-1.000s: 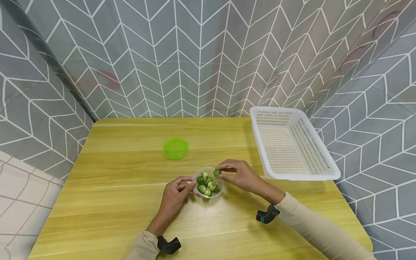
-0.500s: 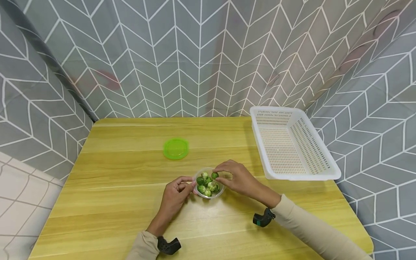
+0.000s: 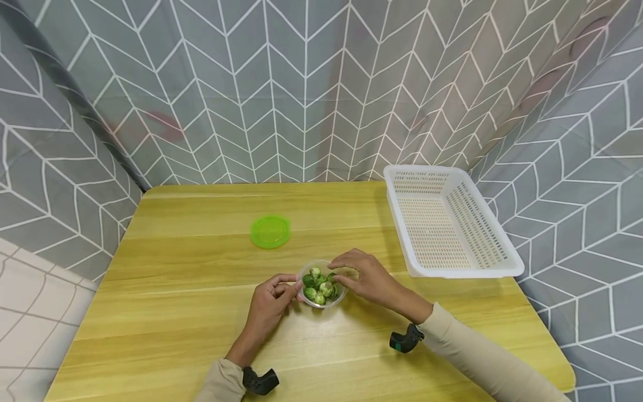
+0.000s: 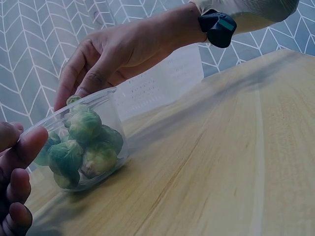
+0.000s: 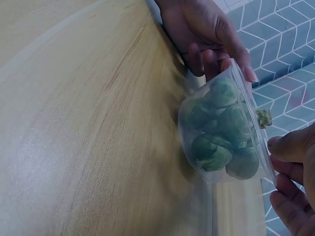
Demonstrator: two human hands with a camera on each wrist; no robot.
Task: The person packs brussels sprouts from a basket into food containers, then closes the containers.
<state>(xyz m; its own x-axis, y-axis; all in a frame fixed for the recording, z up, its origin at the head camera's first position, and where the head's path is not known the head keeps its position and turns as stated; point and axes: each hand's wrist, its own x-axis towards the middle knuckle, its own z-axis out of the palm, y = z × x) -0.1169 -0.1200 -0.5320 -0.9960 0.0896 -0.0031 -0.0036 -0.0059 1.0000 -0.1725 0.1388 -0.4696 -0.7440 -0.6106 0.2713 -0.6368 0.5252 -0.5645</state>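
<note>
Brussels sprouts [image 3: 319, 286] fill a round clear plastic tub [image 4: 119, 142] standing on the table. My left hand [image 3: 273, 298] holds the tub at its left side, thumb at the rim and fingers against the wall, as the right wrist view shows. My right hand [image 3: 369, 279] is over the tub's right edge, thumb and fingers parted. Just below its fingertips one sprout [image 3: 331, 277] lies on the others. In the right wrist view a sprout's stalk end [image 5: 264, 118] pokes above the rim, close to the thumb but apparently apart from it.
A round green lid [image 3: 270, 231] lies flat behind the tub. At the back right of the wooden table [image 3: 191, 312] stands a white perforated basket [image 3: 404, 223]. Patterned grey curtains [image 3: 281, 95] hang behind the table and along its sides.
My right hand carried a sprout leftward over the tub. The sprout has since dropped from its fingertips onto the others. The left hand has kept its hold on the tub.
</note>
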